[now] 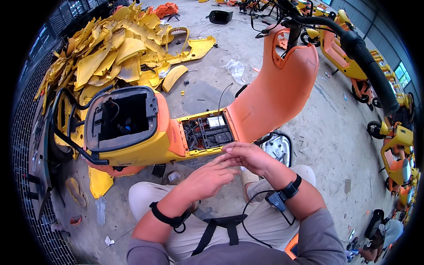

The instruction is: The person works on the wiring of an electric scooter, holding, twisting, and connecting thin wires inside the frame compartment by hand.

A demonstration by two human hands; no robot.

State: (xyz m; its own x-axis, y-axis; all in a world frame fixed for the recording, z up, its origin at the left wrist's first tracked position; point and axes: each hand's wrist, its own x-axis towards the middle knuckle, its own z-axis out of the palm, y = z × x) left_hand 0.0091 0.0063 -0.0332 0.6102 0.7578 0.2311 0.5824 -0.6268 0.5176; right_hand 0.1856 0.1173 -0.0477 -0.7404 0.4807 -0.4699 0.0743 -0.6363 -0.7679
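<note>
My left hand [206, 177] and my right hand [248, 155] meet in front of an orange and yellow electric scooter [128, 155]. The left hand's fingers are stretched out toward the right, and the right hand's fingers reach across over their tips. Nothing held shows in either one. Just beyond the hands lies the scooter's uncovered floor compartment [206, 132], with black wiring and a silver box [215, 122] inside. The orange front panel [276, 90] rises to its right. To the left the seat compartment [106, 141] stands without a lid.
A big heap of yellow panels [112, 48] lies at the far left. The handlebar [360, 53] reaches in from the upper right. More scooters [399, 137] line the right side, where another person [384, 236] crouches. Plastic film [235, 70] and a sandal [77, 192] lie on the floor.
</note>
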